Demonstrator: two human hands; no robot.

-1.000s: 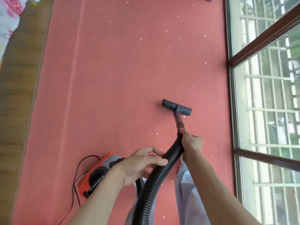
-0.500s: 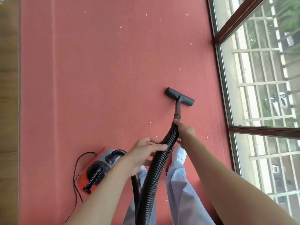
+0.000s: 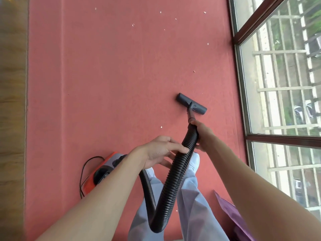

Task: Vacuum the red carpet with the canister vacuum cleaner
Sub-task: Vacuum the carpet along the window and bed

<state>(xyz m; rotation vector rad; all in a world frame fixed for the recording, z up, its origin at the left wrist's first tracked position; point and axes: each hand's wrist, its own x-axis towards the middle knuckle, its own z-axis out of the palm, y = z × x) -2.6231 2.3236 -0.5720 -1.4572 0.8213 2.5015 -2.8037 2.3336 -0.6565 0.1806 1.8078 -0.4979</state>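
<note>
Right hand (image 3: 203, 135) clamped round top end of black ribbed plastic hose (image 3: 173, 180); dark grey flat floor nozzle (image 3: 192, 103) just ahead of it, on red carpet (image 3: 112, 75). Left hand (image 3: 159, 150) fingers curled on hose lower down. Orange-and-grey canister vacuum cleaner (image 3: 97, 176) just left of left wrist. Small white crumbs (image 3: 132, 24) well ahead.

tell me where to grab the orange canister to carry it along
Probably by the black handle on top of the canister, coming straight down from above. It sits flat on the carpet with that dark bar facing up, and the hose joins at the far end, clear of the handle.
</note>
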